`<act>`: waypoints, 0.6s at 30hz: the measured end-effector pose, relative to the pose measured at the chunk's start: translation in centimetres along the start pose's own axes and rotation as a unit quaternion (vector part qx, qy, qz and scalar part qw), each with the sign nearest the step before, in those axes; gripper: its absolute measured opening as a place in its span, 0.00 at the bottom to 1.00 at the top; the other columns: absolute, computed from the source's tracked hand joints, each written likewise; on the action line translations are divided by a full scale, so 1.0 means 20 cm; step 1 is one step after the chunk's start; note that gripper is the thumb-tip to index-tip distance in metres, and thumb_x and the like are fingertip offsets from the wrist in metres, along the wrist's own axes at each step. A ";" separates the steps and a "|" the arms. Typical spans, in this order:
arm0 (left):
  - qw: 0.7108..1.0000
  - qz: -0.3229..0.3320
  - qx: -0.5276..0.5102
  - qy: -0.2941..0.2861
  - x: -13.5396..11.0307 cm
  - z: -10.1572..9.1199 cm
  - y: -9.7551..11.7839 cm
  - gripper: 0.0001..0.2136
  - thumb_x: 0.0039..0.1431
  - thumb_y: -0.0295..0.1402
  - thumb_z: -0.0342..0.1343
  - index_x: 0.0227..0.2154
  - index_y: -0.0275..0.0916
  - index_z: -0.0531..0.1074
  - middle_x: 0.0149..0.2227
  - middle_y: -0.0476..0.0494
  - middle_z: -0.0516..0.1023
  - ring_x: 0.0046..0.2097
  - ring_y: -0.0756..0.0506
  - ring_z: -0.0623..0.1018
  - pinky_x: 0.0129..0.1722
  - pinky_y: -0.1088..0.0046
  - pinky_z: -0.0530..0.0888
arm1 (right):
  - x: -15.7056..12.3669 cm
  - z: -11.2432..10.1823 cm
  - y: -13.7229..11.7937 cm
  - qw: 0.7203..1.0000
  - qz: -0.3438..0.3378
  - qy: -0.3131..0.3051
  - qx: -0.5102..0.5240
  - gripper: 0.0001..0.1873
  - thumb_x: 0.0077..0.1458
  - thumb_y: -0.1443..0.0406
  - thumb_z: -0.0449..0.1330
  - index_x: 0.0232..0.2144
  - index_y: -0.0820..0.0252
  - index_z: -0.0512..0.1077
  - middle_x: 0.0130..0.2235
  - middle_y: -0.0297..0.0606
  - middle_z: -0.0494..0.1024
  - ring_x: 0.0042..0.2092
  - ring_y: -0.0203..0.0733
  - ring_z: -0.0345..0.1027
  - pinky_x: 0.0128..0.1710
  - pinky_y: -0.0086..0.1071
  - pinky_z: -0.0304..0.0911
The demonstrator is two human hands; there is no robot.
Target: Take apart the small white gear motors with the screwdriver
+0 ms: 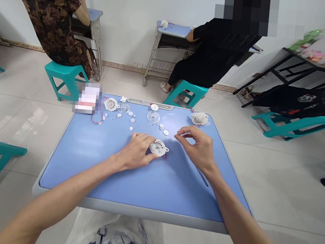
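Observation:
My left hand [138, 150] is closed around the edge of a round white plastic housing [158, 148], which has a small ring tab on its right side and a bit of red cord below. Gear-like parts show in its open face. To the right and slightly above, my right hand [196, 146] is raised over the desk, thumb and forefinger pinched together. Whatever they hold, if anything, is too small to make out. Small white gears [165, 132] lie just beyond the housing. A thin dark rod [203, 177] rests beneath my right wrist.
On the blue desk [103, 181] stand another white housing [199, 118], a clear disc [153, 116] and a housing with gears [111, 104]. A blurred box [88, 99] sits at the left corner. Two people sit ahead on green stools [65, 76].

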State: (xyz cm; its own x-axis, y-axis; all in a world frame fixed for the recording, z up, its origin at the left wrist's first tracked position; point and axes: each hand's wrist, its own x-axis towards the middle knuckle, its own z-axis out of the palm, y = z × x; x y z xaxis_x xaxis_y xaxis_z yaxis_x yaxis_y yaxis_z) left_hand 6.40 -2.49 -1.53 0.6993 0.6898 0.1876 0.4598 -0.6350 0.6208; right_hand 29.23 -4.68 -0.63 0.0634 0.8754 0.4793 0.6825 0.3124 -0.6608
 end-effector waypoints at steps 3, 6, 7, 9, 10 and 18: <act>1.000 -0.003 -0.001 -0.003 0.00 -0.01 0.01 0.13 0.60 0.37 0.60 0.46 0.40 0.70 0.46 0.41 0.78 0.50 0.40 0.76 0.52 0.59 0.65 | -0.04 -0.02 -0.05 0.999 -0.017 -0.032 0.036 0.04 0.57 0.61 0.62 0.32 0.54 0.74 0.37 0.38 0.75 0.36 0.42 0.72 0.37 0.41 0.73; 1.000 -0.005 -0.002 -0.003 0.00 -0.01 0.01 0.13 0.60 0.37 0.60 0.46 0.40 0.70 0.46 0.42 0.78 0.50 0.40 0.75 0.52 0.60 0.65 | -0.08 -0.03 -0.08 0.996 -0.054 -0.066 0.016 0.03 0.57 0.63 0.62 0.34 0.53 0.76 0.39 0.39 0.75 0.40 0.44 0.73 0.42 0.43 0.71; 1.000 -0.005 -0.003 -0.001 0.00 -0.01 0.01 0.14 0.60 0.36 0.60 0.46 0.40 0.69 0.46 0.42 0.78 0.50 0.40 0.75 0.52 0.60 0.65 | -0.09 -0.02 -0.08 0.995 -0.066 -0.073 0.005 0.03 0.58 0.63 0.62 0.35 0.52 0.76 0.40 0.39 0.75 0.42 0.45 0.72 0.44 0.44 0.71; 1.000 -0.005 -0.004 0.001 0.00 -0.01 0.01 0.14 0.60 0.36 0.61 0.47 0.40 0.69 0.47 0.42 0.78 0.51 0.40 0.75 0.53 0.60 0.65 | -0.10 -0.02 -0.08 0.992 -0.090 -0.083 -0.013 0.04 0.58 0.64 0.62 0.37 0.52 0.76 0.41 0.40 0.74 0.44 0.47 0.72 0.45 0.45 0.70; 1.000 -0.005 -0.005 0.002 0.00 -0.01 0.01 0.15 0.59 0.36 0.61 0.47 0.40 0.69 0.47 0.42 0.78 0.51 0.40 0.75 0.53 0.60 0.65 | -0.11 -0.02 -0.08 0.991 -0.101 -0.088 -0.020 0.04 0.58 0.64 0.63 0.38 0.52 0.76 0.42 0.41 0.74 0.45 0.47 0.71 0.45 0.46 0.70; 1.000 -0.006 -0.001 0.002 0.00 -0.01 0.01 0.14 0.60 0.37 0.60 0.47 0.40 0.70 0.46 0.42 0.78 0.50 0.40 0.76 0.52 0.60 0.66 | -0.11 -0.01 -0.12 0.984 -0.139 -0.095 -0.052 0.07 0.58 0.63 0.63 0.40 0.51 0.78 0.44 0.43 0.75 0.46 0.50 0.69 0.42 0.46 0.71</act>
State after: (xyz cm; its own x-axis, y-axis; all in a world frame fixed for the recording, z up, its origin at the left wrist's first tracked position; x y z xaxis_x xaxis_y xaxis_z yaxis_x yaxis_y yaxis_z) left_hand 6.43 -2.58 -1.30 0.6920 0.6984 0.1826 0.4672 -0.6261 0.6243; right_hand 27.52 -7.43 0.00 -0.2669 0.8181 0.5094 0.7253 0.5186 -0.4528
